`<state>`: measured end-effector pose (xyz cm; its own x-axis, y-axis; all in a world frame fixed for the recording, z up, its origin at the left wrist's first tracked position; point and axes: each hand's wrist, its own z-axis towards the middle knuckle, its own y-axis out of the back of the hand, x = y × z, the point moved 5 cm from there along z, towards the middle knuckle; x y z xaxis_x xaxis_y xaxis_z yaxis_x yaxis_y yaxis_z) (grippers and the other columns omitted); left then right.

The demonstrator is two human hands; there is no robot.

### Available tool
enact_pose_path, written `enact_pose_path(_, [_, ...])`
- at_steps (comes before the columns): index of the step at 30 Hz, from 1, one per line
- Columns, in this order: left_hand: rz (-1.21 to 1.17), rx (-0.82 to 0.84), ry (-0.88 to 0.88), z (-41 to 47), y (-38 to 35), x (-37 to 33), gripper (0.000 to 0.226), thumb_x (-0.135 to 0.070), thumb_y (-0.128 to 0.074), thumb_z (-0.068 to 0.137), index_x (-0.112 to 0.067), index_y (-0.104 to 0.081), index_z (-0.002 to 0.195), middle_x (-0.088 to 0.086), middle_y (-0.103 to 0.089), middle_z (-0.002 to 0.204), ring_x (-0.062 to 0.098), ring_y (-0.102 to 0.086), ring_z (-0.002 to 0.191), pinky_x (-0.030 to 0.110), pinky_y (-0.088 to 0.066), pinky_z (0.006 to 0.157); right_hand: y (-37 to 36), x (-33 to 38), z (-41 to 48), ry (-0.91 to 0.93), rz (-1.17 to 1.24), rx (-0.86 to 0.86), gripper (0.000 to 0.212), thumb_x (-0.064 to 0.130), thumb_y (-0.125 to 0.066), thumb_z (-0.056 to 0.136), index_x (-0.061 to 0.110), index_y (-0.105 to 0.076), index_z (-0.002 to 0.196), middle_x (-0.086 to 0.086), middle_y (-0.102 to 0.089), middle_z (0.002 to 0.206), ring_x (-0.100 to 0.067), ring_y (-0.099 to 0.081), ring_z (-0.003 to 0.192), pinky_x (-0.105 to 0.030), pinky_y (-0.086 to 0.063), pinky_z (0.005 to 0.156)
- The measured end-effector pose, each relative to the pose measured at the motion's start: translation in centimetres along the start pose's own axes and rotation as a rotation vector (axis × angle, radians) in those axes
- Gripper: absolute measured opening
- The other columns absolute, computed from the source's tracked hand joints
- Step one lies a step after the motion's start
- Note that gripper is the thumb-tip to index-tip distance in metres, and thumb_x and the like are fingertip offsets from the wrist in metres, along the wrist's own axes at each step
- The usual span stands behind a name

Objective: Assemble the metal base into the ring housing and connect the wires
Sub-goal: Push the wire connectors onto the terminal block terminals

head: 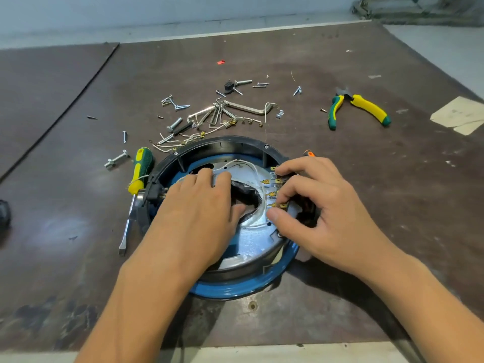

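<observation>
Pinching a brass terminal, right hand lines it up. Left hand lies flat, steadying the metal base; push squarely.

Round silver metal base in the blue-rimmed ring housing on the brown bench, yellow-green-handled screwdriver just left, loose steel screws behind, yellow-green-handled pliers behind right

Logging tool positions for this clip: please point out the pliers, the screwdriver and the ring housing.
pliers (369,108): head view, on one yellow handle.
screwdriver (139,172): head view, on the yellow-green handle.
ring housing (230,143): head view, on the far black rim.
</observation>
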<state>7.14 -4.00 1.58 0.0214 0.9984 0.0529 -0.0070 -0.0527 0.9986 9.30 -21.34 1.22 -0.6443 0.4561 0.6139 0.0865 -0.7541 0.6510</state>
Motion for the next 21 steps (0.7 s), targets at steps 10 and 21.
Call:
enact_pose_path(10, [-0.004, 0.053, 0.063, -2.5, 1.1, -2.4, 0.035, -0.050, -0.029, 0.102, -0.021, -0.041, 0.116, 0.004, -0.037, 0.094, 0.021, -0.029, 0.085, 0.031, -0.030, 0.073, 1.7, -3.4, 2.2, -0.101, 0.321, 0.157, 0.016, 0.004, -0.065, 0.076, 0.011, -0.069, 0.090, 0.002, -0.066, 0.122, -0.015, -0.061, 0.119, -0.029, -0.048, 0.101])
enact_pose_path(21, [-0.013, 0.032, 0.003, -3.3, 3.4, -2.1, 0.025, -0.034, -0.051, 0.092, -0.031, -0.030, 0.105, -0.003, -0.052, 0.094, 0.026, -0.052, 0.078, 0.032, -0.023, 0.052, 2.6, -5.0, 2.7, -0.255, 0.411, 0.144, 0.048, 0.021, -0.082, 0.076, 0.023, -0.066, 0.121, 0.003, -0.074, 0.110, -0.013, -0.069, 0.109, -0.030, -0.054, 0.099])
